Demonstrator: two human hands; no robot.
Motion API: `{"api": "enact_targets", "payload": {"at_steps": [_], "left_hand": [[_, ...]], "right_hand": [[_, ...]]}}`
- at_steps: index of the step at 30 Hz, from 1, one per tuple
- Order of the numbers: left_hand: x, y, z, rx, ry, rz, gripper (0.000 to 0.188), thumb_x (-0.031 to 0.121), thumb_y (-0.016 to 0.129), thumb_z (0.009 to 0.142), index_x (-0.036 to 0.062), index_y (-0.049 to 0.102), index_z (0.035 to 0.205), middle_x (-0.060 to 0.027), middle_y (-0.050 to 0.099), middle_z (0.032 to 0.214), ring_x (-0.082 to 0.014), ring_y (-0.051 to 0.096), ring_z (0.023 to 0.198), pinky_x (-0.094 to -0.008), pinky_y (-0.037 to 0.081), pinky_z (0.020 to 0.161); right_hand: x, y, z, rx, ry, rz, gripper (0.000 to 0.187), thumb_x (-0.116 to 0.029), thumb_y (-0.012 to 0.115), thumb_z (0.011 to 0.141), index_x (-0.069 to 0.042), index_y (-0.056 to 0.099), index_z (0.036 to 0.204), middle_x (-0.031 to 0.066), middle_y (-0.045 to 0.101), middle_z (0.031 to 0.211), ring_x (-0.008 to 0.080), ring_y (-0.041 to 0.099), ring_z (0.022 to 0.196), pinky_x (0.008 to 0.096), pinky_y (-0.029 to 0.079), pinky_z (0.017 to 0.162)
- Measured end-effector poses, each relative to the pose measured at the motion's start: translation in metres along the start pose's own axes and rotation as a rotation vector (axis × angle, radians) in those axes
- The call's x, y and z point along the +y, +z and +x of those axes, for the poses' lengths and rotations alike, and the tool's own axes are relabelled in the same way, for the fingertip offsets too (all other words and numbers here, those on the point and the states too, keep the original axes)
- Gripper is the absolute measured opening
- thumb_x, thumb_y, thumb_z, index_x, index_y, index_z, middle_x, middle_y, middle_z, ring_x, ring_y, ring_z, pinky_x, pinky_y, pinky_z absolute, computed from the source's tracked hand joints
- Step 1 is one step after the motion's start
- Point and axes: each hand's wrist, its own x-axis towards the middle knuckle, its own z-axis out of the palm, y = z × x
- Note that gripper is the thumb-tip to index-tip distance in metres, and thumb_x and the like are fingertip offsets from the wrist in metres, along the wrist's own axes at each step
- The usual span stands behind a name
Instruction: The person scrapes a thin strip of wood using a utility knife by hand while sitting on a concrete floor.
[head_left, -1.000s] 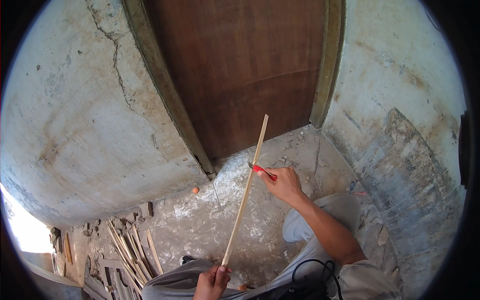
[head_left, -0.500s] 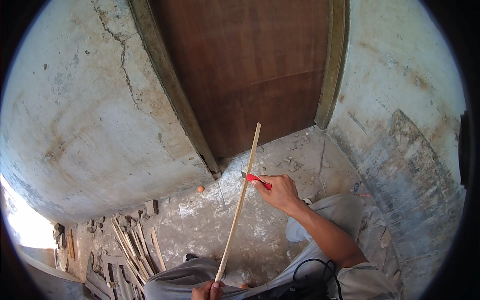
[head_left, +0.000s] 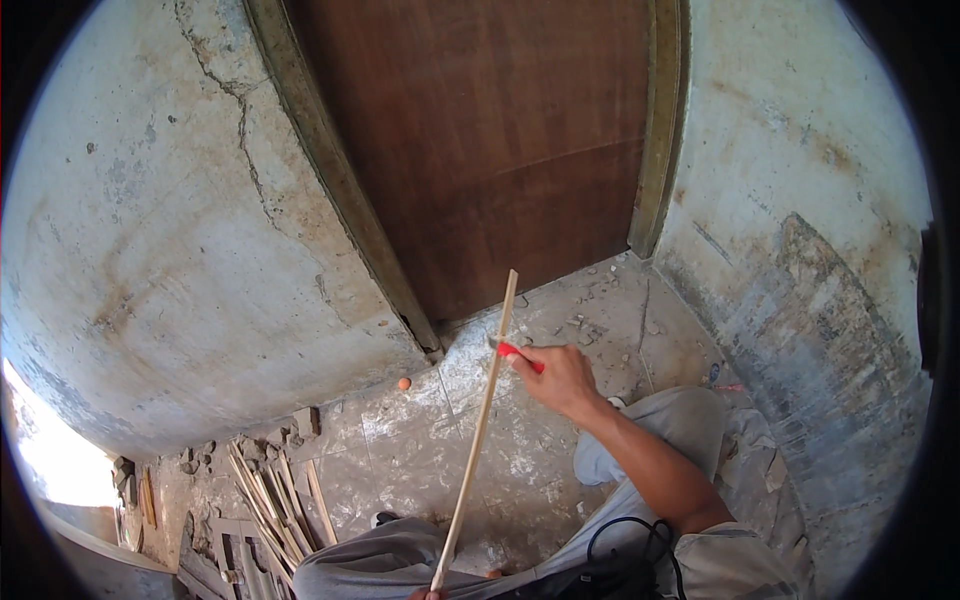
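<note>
A long, thin wooden strip [head_left: 472, 455] slants up from the lower edge toward the door. Its lower end is in my left hand [head_left: 426, 593], which is closed on it and mostly cut off by the picture's edge. My right hand [head_left: 562, 380] grips a red-handled utility knife [head_left: 508, 349]. The short blade lies against the strip, some way below its far tip. My legs [head_left: 390, 555] are bent on both sides of the strip.
Loose wooden strips [head_left: 275, 505] lie on the floor at the left, beside rubble [head_left: 305, 423]. A small orange ball [head_left: 404, 384] rests near the cracked wall [head_left: 180, 230]. Ahead stands a brown door [head_left: 480, 140]; a stained wall [head_left: 800, 250] rises at the right.
The strip has been drawn down toward me, with my left hand sinking lower out of view. The knife stays at about the same height, so its blade now meets the strip closer to the tip.
</note>
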Motion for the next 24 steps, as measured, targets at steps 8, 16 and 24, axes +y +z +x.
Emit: {"api": "enact_targets", "payload": {"at_steps": [8,16,24], "left_hand": [[-0.002,-0.005,-0.027,0.01,-0.094,-0.059,0.04,0.035,0.047,0.106,-0.0007,0.066,0.1,-0.0052,0.057,0.067,-0.015,0.049,0.059,-0.0309,0.039,0.053],[0.005,-0.014,-0.045,0.053,-0.169,0.008,0.048,0.044,0.048,0.104,0.0001,0.067,0.101,-0.0068,0.056,0.065,-0.0153,0.049,0.058,-0.0332,0.041,0.054],[0.003,-0.022,-0.064,0.009,-0.187,0.099,0.045,0.041,0.048,0.104,0.0011,0.068,0.1,-0.0055,0.052,0.061,-0.015,0.045,0.054,-0.035,0.036,0.05]], "right_hand": [[0.008,0.014,0.0,0.014,-0.097,-0.004,0.031,-0.041,0.064,0.091,-0.013,0.077,0.099,0.0155,0.064,0.061,0.0371,0.064,0.058,0.0457,0.049,0.055],[0.007,0.019,-0.002,-0.038,-0.068,-0.038,0.036,-0.044,0.062,0.092,-0.012,0.078,0.098,0.0145,0.068,0.065,0.0365,0.068,0.065,0.0478,0.053,0.062],[0.014,0.023,-0.001,-0.032,-0.035,-0.02,0.038,-0.046,0.062,0.091,-0.011,0.078,0.097,0.0164,0.069,0.067,0.0369,0.069,0.068,0.0488,0.054,0.065]]}}
